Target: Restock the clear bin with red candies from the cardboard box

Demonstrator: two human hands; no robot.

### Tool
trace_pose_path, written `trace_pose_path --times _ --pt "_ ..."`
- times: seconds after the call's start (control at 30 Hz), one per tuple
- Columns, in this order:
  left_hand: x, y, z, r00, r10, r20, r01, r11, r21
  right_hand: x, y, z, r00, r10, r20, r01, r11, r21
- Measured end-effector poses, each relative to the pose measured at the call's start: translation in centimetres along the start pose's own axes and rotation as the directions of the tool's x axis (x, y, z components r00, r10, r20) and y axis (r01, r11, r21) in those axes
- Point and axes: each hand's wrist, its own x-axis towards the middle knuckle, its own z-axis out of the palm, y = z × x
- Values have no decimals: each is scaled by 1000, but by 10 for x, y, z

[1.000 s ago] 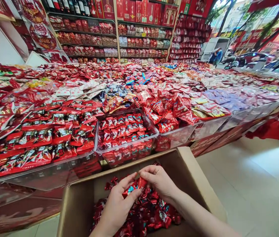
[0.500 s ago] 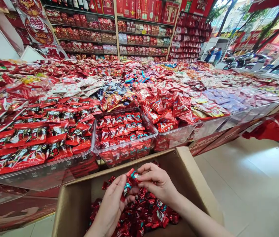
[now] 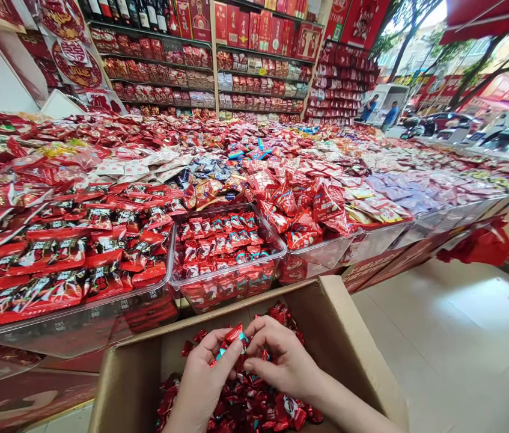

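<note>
Several small red-and-teal wrapped candies (image 3: 237,332) are pinched between the thumb and fingers of my left hand (image 3: 207,376). Close against their right side is my right hand (image 3: 281,355), its fingers curved and its thumb apart from them, with no candy plainly gripped. Both hands are over a cardboard box (image 3: 348,337), where a heap of loose red candies (image 3: 254,403) lies. Just beyond the box, a clear plastic bin (image 3: 276,248) holds rows of the same kind of candy (image 3: 222,234). Some of my fingertips are hidden behind the candies.
To the left, a bin is filled with red-and-black packets (image 3: 60,252). Red triangular packets (image 3: 326,204) are piled on the right. A wide display of sweets stretches back to stocked shelves (image 3: 159,57). Tiled floor (image 3: 434,337) lies at right; two people stand outside in the distance.
My right thumb and fingers have parted from their pinch on the candy. My left hand keeps its hold, its fingers shifted. The view has tilted slightly upward.
</note>
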Motion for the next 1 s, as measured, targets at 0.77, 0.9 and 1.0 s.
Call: trace_pose_path --times 0.77,0.9,1.0 --pt "-9 10 -4 994 29 104 -15 991 -136 151 -77 -66 949 -195 248 313 666 -677" --pt "-7 5 -5 989 90 119 -80 993 -90 175 -65 -52 946 -10 324 268 585 -766" --pt "-5 2 -6 987 104 120 -97 993 -68 178 -62 -48 919 50 391 301 552 -778"
